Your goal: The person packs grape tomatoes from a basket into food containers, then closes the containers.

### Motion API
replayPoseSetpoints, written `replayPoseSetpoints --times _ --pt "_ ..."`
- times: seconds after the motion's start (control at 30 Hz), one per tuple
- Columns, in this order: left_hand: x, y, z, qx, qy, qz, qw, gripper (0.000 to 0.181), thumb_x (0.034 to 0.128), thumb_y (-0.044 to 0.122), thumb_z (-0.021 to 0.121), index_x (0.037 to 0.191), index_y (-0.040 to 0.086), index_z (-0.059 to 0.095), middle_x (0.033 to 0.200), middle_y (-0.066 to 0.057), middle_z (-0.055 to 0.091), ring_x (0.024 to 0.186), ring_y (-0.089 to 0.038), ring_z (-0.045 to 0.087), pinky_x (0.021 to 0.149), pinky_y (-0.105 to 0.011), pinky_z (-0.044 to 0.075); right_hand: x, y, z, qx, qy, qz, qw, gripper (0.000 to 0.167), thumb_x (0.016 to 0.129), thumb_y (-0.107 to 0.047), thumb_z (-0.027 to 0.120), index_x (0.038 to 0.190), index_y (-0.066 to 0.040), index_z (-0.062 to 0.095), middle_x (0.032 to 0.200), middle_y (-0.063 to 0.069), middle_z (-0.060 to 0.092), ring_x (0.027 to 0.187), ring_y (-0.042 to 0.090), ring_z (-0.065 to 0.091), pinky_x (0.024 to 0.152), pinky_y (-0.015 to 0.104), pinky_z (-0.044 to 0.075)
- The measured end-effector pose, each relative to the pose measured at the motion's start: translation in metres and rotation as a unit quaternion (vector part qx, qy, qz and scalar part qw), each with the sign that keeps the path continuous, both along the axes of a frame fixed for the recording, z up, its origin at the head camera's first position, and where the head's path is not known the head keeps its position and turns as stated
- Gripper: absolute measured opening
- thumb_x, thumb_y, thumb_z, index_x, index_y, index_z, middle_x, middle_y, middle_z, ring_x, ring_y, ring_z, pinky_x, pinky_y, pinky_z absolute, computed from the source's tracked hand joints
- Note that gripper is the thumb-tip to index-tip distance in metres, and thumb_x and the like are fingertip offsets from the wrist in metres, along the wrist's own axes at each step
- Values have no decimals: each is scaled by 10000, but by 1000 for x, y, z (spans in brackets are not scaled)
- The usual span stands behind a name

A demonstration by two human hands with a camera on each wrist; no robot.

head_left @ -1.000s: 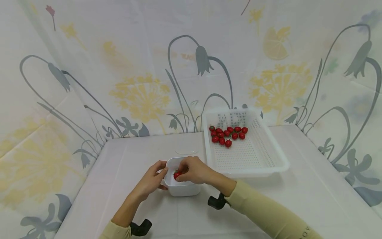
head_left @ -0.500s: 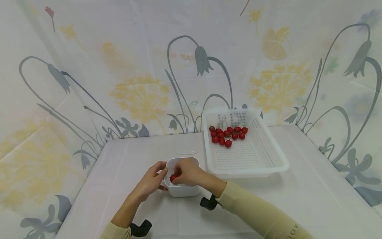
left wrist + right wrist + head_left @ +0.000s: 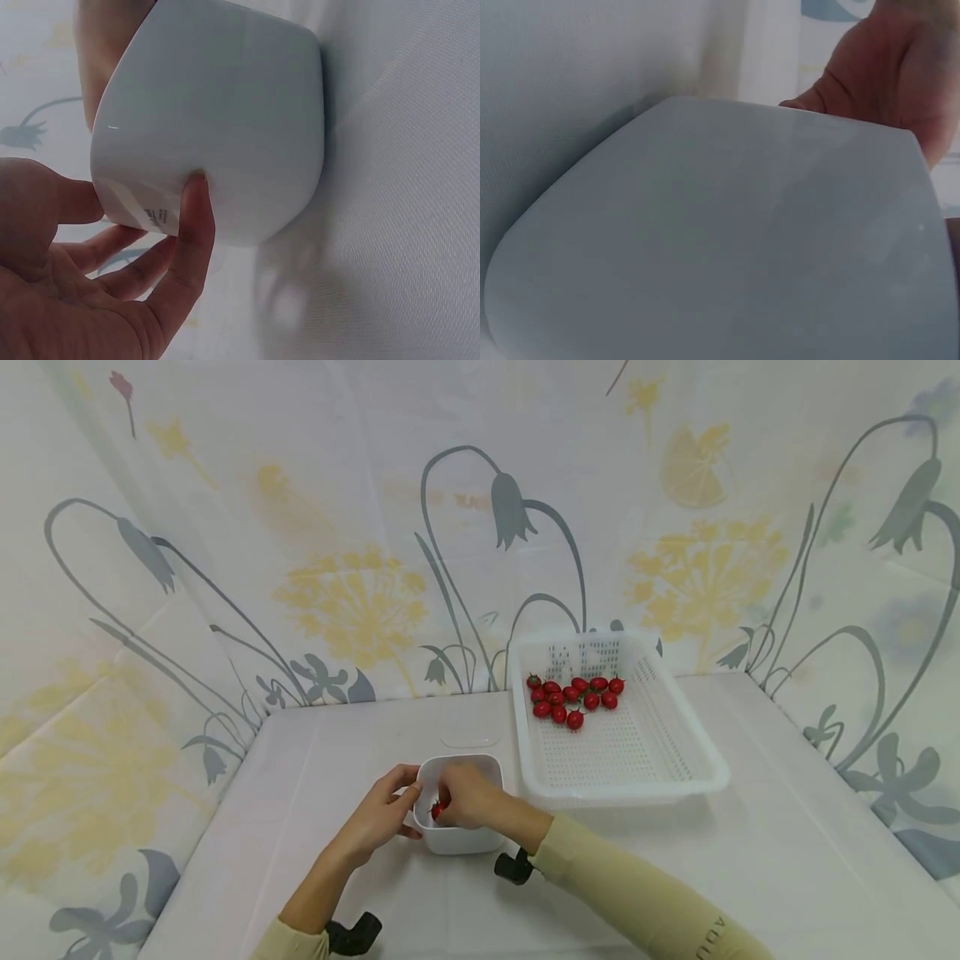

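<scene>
A small white square container (image 3: 463, 841) stands on the table. My left hand (image 3: 381, 814) grips its left side, the thumb at the rim and the fingers against the outer wall, as the left wrist view shows with the hand (image 3: 112, 277) on the container (image 3: 225, 112). My right hand (image 3: 471, 797) reaches down inside, its fingers pinching a red cherry tomato (image 3: 437, 811) low near the front left. Part of that tomato is covered by the fingers. In the right wrist view the container's outer wall (image 3: 720, 240) hides the right fingers.
A white perforated plastic basket (image 3: 630, 791) stands behind and to the right, with several cherry tomatoes (image 3: 574, 720) gathered at its back left. A faint clear rounded object (image 3: 469, 742) lies behind the container. Flower-patterned cloth (image 3: 360, 602) hangs at the back and sides.
My right hand has moved left and deeper into the container with the tomato, which is now lower and slightly left. My left hand keeps its hold on the container.
</scene>
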State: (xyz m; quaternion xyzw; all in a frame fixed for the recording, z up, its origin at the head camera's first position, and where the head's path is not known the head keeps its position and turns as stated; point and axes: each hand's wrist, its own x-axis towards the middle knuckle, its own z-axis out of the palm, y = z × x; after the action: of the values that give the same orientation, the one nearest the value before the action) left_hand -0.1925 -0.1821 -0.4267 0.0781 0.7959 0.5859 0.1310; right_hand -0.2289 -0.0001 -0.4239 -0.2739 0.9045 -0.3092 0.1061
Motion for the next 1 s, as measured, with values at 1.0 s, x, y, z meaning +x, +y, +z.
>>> replayPoseSetpoints --times 1.0 --pt "-2 0 -2 -76 50 43 9999 347 1089 140 479 1407 2 491 1433 -252 493 1189 -449 585 696 -432 640 -2 1 5 10 -245 97 9997 200 767 -37 866 676 -47 688 592 -52 590 583 62 492 496 176 395"
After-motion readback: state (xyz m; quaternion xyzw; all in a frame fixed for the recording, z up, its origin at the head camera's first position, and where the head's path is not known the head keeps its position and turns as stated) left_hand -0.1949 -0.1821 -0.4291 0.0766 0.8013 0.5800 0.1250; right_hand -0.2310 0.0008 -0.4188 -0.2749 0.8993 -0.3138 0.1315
